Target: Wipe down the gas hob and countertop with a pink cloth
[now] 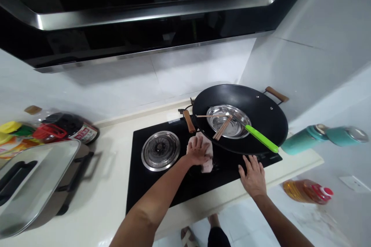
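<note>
My left hand [198, 152] lies spread and flat on a pale pink cloth [207, 165], pressing it onto the black glass cooktop [162, 185]. Just below the wok, my right hand [253, 175] rests open near the cooktop's front right edge, its fingers apart and nothing in them. Tilted over the right side of the cooktop is a large black wok [266, 123] with wooden side handles. Inside it sit a shiny metal bowl [242, 112], several wooden chopsticks [222, 127] and a utensil with a bright green handle [262, 139].
Left of the wok is a round metal burner [160, 150]. A lidded electric pan [49, 185] and a dark sauce bottle [72, 125] stand on the left counter. To the right are a teal flask [301, 141] and, lower down, an oil bottle [304, 191]. A range hood [150, 38] hangs above.
</note>
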`<state>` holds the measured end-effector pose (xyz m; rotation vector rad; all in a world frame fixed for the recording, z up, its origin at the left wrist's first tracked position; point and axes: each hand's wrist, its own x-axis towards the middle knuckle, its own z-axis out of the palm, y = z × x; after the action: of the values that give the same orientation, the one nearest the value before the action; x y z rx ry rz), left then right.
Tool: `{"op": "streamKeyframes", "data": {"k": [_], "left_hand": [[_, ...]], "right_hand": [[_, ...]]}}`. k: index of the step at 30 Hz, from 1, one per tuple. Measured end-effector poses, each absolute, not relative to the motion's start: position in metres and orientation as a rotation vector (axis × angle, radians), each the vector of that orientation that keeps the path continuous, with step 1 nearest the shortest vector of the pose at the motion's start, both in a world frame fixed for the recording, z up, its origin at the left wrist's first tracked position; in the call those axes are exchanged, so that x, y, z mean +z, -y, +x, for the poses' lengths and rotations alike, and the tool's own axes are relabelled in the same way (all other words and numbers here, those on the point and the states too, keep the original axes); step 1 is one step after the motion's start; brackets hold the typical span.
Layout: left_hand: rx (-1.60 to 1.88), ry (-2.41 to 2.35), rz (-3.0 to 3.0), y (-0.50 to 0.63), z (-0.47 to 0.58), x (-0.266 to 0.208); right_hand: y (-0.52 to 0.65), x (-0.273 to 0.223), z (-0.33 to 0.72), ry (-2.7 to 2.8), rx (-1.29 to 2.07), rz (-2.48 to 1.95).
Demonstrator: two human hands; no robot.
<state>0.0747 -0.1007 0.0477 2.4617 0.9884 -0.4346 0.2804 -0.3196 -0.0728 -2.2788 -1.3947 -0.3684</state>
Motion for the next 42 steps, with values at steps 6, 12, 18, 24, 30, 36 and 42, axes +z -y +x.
{"op": "streamKeyframes", "data": {"k": [6,12,18,24,30,36,42], "left_hand": [[-0.536,-0.814,2.390,0.116,0.047,0.060],[-0.487,-0.827,2.431,0.111,0.064,0.044],[-0.419,-0.796,2.527,0.073,0.084,0.033],[-0.103,-1.033,2.606,0.035,0.088,0.035],[0.153,-1.198,2.629,0.059,0.066,0.027],[0.271,-1.185,2.670,0.103,0.005,0.019],[0.443,-1.239,2.623,0.156,-0.058,0.021]], "right_hand": [[0.319,-0.071,0.279,1.402,-0.351,-2.310],[0.319,-0.072,0.280,1.402,-0.345,-2.307],[0.319,-0.071,0.280,1.395,-0.324,-2.309],[0.318,-0.069,0.280,1.411,-0.379,-2.309],[0.319,-0.070,0.280,1.396,-0.350,-2.295],[0.320,-0.075,0.281,1.375,-0.294,-2.286],[0.321,-0.077,0.282,1.390,-0.331,-2.288]]}}
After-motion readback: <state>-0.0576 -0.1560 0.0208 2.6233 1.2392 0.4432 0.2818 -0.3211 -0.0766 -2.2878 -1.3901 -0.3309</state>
